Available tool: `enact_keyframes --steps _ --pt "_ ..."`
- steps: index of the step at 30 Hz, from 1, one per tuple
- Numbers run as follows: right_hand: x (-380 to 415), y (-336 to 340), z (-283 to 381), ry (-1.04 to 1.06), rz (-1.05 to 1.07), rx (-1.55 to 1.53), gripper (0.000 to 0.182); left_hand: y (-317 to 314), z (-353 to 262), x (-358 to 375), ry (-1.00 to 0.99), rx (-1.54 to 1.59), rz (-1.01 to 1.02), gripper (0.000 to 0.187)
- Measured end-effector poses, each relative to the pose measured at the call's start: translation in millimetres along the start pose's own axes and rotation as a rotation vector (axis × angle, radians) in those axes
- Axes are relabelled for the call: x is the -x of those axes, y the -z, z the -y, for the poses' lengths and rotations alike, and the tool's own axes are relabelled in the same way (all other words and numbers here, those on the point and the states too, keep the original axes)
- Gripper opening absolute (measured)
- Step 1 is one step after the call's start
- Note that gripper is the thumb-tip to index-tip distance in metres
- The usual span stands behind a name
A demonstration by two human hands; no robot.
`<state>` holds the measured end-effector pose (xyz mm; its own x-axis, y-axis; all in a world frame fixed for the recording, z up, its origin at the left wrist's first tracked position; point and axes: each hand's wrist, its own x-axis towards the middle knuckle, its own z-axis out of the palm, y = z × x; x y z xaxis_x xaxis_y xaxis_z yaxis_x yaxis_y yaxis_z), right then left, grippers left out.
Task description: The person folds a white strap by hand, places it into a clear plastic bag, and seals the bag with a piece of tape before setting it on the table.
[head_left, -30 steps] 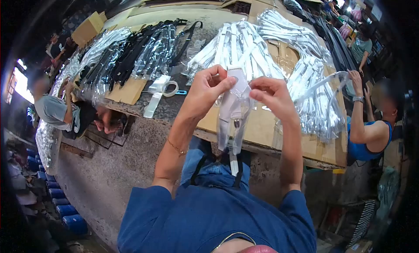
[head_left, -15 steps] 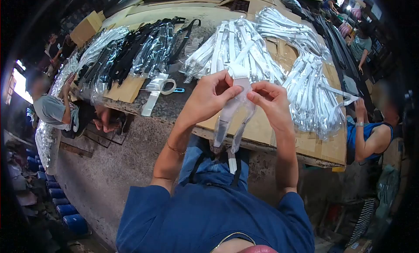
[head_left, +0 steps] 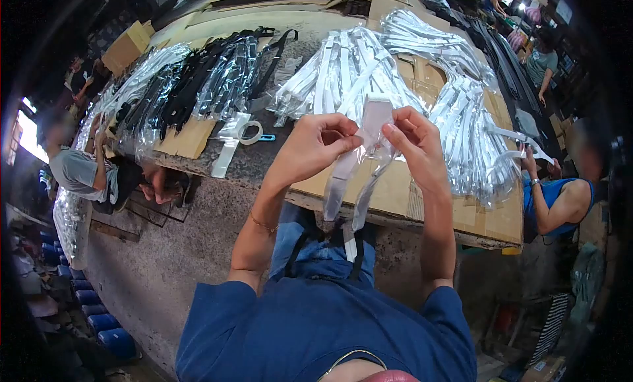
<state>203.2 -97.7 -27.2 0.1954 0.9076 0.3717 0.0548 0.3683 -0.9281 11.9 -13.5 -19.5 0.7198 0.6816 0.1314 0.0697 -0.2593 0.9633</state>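
Note:
A white strap [head_left: 377, 118] in a clear plastic sleeve is held up in front of me, its two tails hanging below the table edge. My left hand [head_left: 310, 148] pinches the left edge of the sleeve between thumb and fingertips. On the other side, my right hand [head_left: 420, 150] has thumb and fingers closed on the strap near its wide upper end. Just behind my hands lies a large heap of bagged white straps [head_left: 346, 62], and another bundle of white straps [head_left: 465, 134] rests to the right.
Left of my hands lie a tape roll [head_left: 250, 142], a blue-handled tool [head_left: 267, 138] and bagged black straps [head_left: 227, 72]. Cardboard [head_left: 461, 220] covers the table's front. A seated person [head_left: 82, 171] is at left; another in blue [head_left: 560, 207] handles a white strap at right.
The strap's wide end now stands higher and more upright, and my right hand has shifted slightly right. At the right, the co-worker's hands have moved along a white strap.

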Motion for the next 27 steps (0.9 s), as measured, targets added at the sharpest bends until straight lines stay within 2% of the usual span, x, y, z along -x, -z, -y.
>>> enact_keyframes --steps 2,5,7,8,10,11,13,14,15,17,21,23,25,27 --pt "-1 3 4 -0.016 0.081 0.046 0.01 -1 -12 2 0.02 -0.07 -0.028 0.019" --pt "-2 4 10 0.055 0.073 0.148 0.009 -5 -18 6 0.092 -0.219 -0.068 0.025" --pt "-3 2 15 0.088 0.027 0.104 0.009 -9 -2 6 -0.242 -0.042 -0.19 0.039" --pt "-3 2 17 0.119 -0.018 0.061 0.009 -13 6 7 -0.242 -0.043 -0.188 0.039" --pt "-5 3 20 0.151 -0.05 0.003 0.009 -21 26 7 -0.284 0.234 -0.145 0.045" --pt "-7 3 22 0.183 -0.08 -0.055 0.01 -20 40 5 -0.287 0.231 -0.142 0.045" --pt "-9 9 26 0.181 -0.073 -0.037 0.011 -12 61 7 -0.147 0.179 0.064 0.041" --pt "-11 11 28 0.19 -0.086 -0.015 0.01 -7 65 9 -0.008 0.199 0.142 0.037" --pt "-13 14 29 0.199 -0.098 0.009 0.01 -3 65 11 -0.007 0.2 0.142 0.037" --pt "-16 19 31 0.235 -0.098 0.015 0.011 1 63 16 0.141 0.172 0.258 0.034" --pt "-22 23 33 0.255 -0.128 0.045 0.012 -8 78 24 0.076 0.322 0.348 0.033" --pt "-25 24 36 0.299 -0.149 0.108 0.013 -22 94 26 -0.122 0.257 0.34 0.036" --pt "-28 27 38 0.297 -0.161 0.124 0.014 -37 105 33 -0.047 0.341 0.318 0.036" --pt "-31 31 41 0.356 -0.159 0.124 0.014 -46 112 40 0.129 0.383 0.339 0.034"
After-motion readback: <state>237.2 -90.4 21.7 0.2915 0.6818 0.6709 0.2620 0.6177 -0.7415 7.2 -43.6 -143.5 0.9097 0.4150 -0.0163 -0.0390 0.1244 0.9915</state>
